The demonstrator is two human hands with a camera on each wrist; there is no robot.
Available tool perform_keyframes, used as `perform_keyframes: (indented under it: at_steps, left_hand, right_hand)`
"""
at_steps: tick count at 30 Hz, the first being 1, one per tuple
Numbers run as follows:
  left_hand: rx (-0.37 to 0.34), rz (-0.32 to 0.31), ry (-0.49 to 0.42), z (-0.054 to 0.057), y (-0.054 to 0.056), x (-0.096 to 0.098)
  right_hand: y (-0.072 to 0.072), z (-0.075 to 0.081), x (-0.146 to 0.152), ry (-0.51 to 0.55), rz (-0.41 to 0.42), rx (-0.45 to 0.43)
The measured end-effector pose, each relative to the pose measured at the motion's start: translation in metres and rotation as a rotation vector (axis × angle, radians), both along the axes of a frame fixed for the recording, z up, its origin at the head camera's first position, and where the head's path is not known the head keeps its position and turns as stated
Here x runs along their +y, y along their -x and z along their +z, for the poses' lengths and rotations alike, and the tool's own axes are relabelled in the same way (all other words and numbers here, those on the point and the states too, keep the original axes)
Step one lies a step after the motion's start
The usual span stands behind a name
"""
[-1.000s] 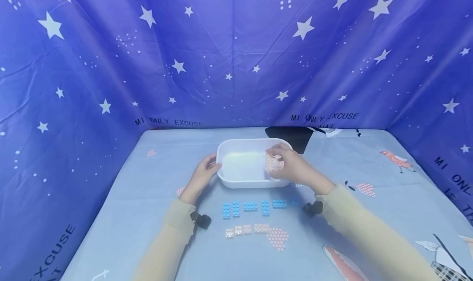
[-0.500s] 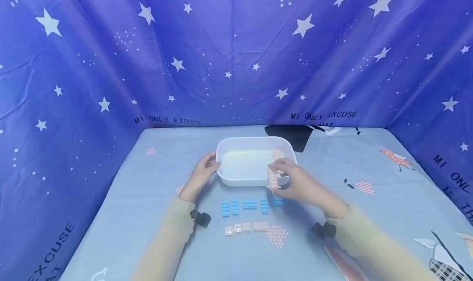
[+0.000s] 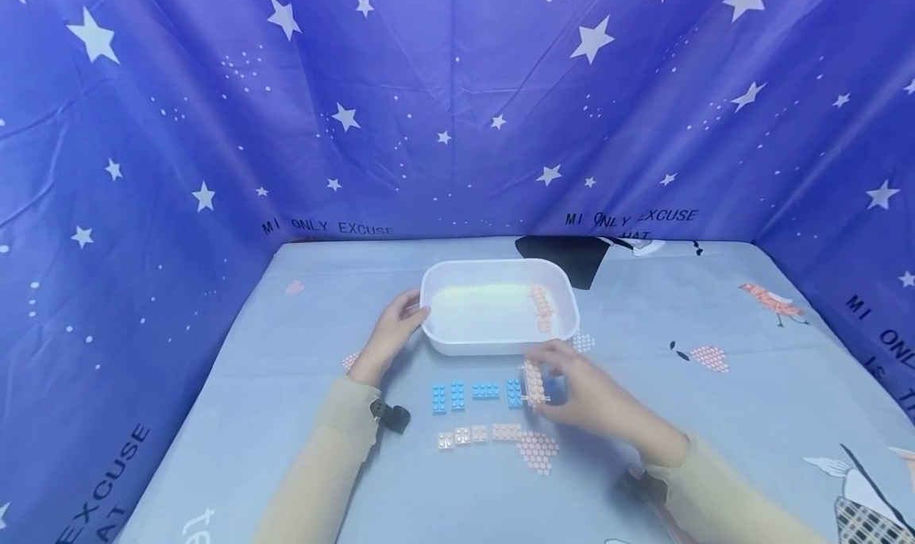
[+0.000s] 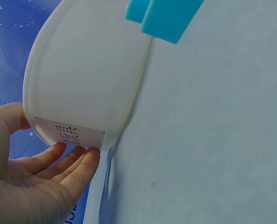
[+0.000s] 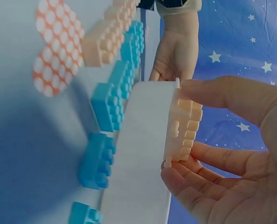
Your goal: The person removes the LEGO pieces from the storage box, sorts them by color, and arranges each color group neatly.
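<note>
A white plastic basin stands in the middle of the cloth. My left hand grips its left end; the left wrist view shows the thumb at the rim and fingertips against the labelled wall. In front of the basin, my right hand pinches a peach studded toy block with small pegs at its sides. The right wrist view shows this block between thumb and fingers. More peach studded blocks lie in the basin's right end.
Several blue building bricks form a row before the basin; the held block hides some on the right. Nearer is a row of pale pink bricks. Patterned cloth covers the table, with a starry blue curtain behind.
My right hand has come out of the basin with the peach block and moved towards me, over the blue row. The left hand has kept its hold on the basin.
</note>
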State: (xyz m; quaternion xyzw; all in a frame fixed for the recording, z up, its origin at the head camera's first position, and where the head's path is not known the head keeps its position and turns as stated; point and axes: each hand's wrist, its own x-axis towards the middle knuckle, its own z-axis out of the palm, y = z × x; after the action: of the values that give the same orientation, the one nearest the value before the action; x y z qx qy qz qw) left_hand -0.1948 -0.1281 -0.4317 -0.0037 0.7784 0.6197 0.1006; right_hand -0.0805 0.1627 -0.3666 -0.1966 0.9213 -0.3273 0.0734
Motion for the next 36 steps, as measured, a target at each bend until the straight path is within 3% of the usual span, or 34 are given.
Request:
perform_keyframes:
  at_steps: [19, 25, 34, 36]
  left_hand:
    - [0.029, -0.009, -0.016, -0.002, 0.002, 0.000]
    - [0.018, 0.000, 0.001, -0.004, 0.002, 0.000]
    - [0.021, -0.004, 0.001, -0.004, 0.001, 0.001]
    - [0.016, -0.010, -0.004, 0.002, -0.001, 0.001]
  right_hand:
    - [-0.033, -0.025, 0.008, -0.017, -0.006, -0.013]
    - [-0.038, -0.029, 0.008, -0.009, -0.005, -0.066]
    - [-0.039, -0.037, 0.012, -0.047, 0.005, -0.053]
    - [-0.039, -0.038, 0.012, -0.050, 0.009, -0.048]
